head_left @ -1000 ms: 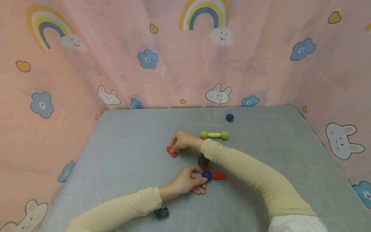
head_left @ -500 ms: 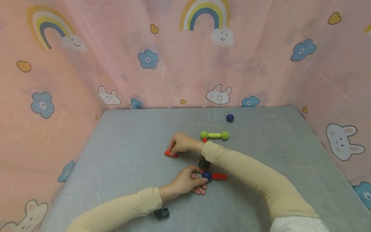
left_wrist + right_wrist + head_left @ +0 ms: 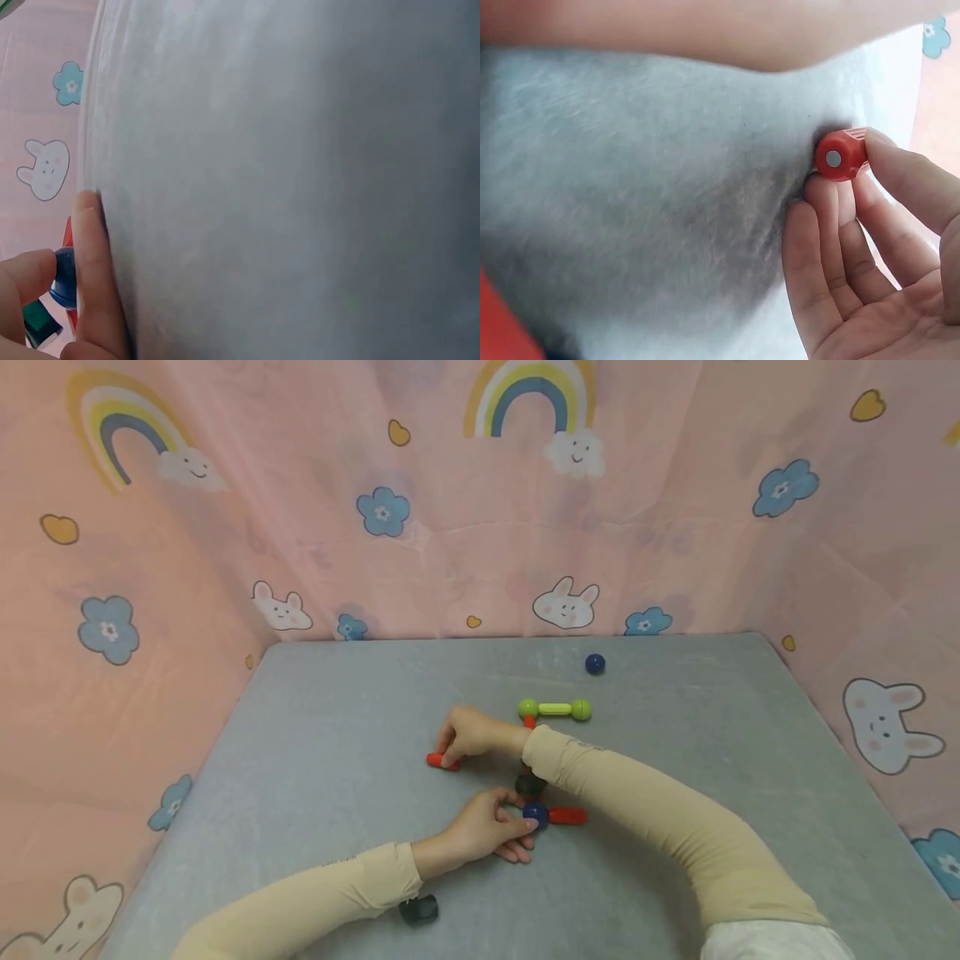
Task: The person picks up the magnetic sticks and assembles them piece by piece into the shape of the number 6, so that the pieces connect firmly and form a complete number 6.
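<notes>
My left hand (image 3: 480,827) pinches a blue ball (image 3: 536,815) on the table; the ball (image 3: 64,279) also appears between thumb and fingers in the left wrist view. A red magnetic rod (image 3: 567,816) extends right from that ball. Just behind it lies a dark block (image 3: 530,786), partly covered. Farther up, my right hand (image 3: 470,732) pinches a second red magnetic rod (image 3: 435,760), lying nearly sideways at the tabletop. Its round end with a grey metal disc faces the right wrist camera, so the rod (image 3: 841,156) shows end-on.
Beyond my right wrist lies a light green rod (image 3: 555,709) with a green ball at each end. A red piece (image 3: 529,722) meets its left ball. Another blue ball (image 3: 595,664) sits near the back edge. A dark block (image 3: 419,910) lies beside my left sleeve.
The red rod in my right hand has turned from slanted to nearly sideways, and that hand has shifted slightly toward me. My left hand stays on the blue ball.
</notes>
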`<state>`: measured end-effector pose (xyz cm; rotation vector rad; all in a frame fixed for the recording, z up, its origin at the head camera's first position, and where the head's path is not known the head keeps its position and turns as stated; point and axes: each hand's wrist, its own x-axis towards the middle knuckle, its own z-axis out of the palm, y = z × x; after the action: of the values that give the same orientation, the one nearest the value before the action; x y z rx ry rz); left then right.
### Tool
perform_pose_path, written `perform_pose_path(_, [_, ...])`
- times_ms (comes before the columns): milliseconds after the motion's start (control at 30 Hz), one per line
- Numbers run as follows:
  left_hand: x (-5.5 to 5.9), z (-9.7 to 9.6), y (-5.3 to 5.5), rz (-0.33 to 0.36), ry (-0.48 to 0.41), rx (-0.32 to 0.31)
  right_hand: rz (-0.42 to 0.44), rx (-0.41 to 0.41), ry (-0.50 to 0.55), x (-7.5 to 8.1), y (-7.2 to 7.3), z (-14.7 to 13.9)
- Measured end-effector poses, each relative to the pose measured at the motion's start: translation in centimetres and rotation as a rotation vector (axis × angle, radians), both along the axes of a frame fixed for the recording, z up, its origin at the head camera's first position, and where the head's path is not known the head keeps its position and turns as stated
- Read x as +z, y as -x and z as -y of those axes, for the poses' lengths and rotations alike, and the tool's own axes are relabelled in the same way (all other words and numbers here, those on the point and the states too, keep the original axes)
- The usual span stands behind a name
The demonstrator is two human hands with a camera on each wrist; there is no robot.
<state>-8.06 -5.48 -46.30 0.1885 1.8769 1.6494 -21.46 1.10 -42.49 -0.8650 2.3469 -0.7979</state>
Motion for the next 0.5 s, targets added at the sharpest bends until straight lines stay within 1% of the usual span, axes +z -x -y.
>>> perform_pose_path(133, [0.2,-0.1,0.2,0.008,0.034,-0.010,0.030,0.002,0.046,0.6,0.1,-1.2])
perform_pose_path(233, [0.4,-0.1,0.3,0.011,0.055,-0.017,0.041,-0.024,0.079,1.2,0.1,-2.5])
perform_pose_path(333, [0.6,-0.2,0.3,0.000,0.070,-0.024,0.053,-0.071,0.106,1.9,0.1,-4.2])
perform_pose_path(500, [0.7,-0.3,0.4,-0.014,0.081,-0.034,0.107,-0.179,0.149,2.6,-0.3,-7.7])
